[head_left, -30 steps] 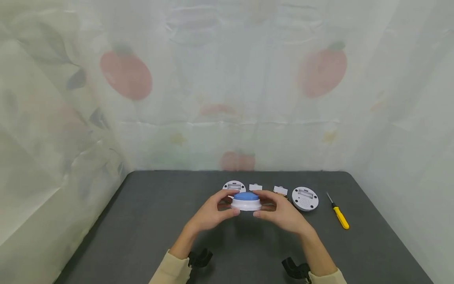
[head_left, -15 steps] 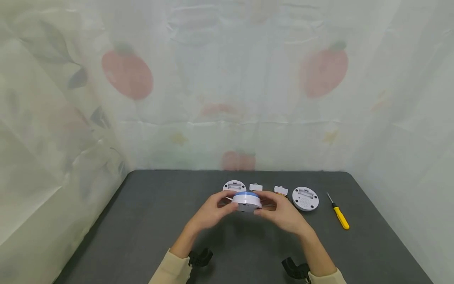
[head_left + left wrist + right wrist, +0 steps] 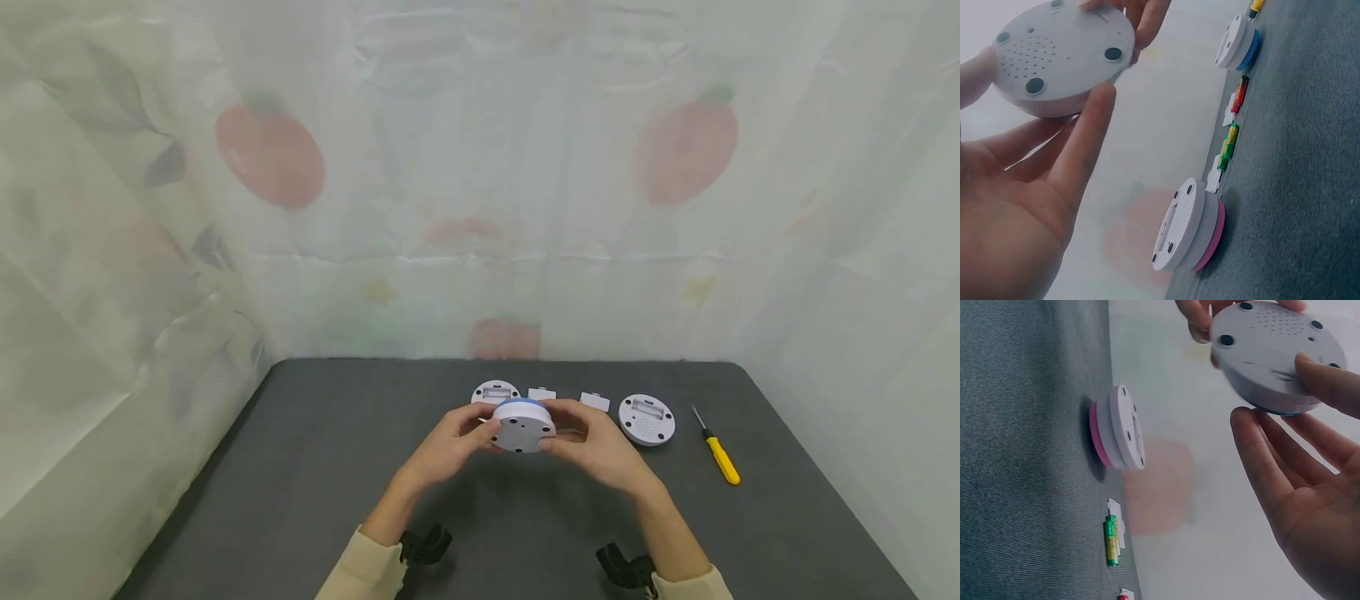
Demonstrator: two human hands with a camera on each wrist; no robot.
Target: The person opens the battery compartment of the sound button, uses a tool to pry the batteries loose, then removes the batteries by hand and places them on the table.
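Both hands hold a round white push button with a blue top (image 3: 522, 429) above the dark table. Its underside, with several black feet and a patch of speaker holes, is tilted toward me. My left hand (image 3: 442, 450) grips the left side, thumb at the underside's edge in the head view. On the right side, my right hand (image 3: 600, 446) holds the rim between thumb and fingers. From the right wrist, the right thumb presses on the underside of the push button (image 3: 1272, 369), near small slots. The blue top is mostly hidden there.
Behind the hands lie two upturned push buttons, one pink-topped (image 3: 1179, 228) and one blue-topped (image 3: 647, 419), battery bays showing. Between them are two white covers (image 3: 542, 394), with green batteries (image 3: 1229, 147) and a red battery (image 3: 1241, 94). A yellow-handled screwdriver (image 3: 720, 454) lies at the right.
The held push button has tipped back, so its blue top has turned away and its white underside now faces me. Both hands stay in nearly the same place.
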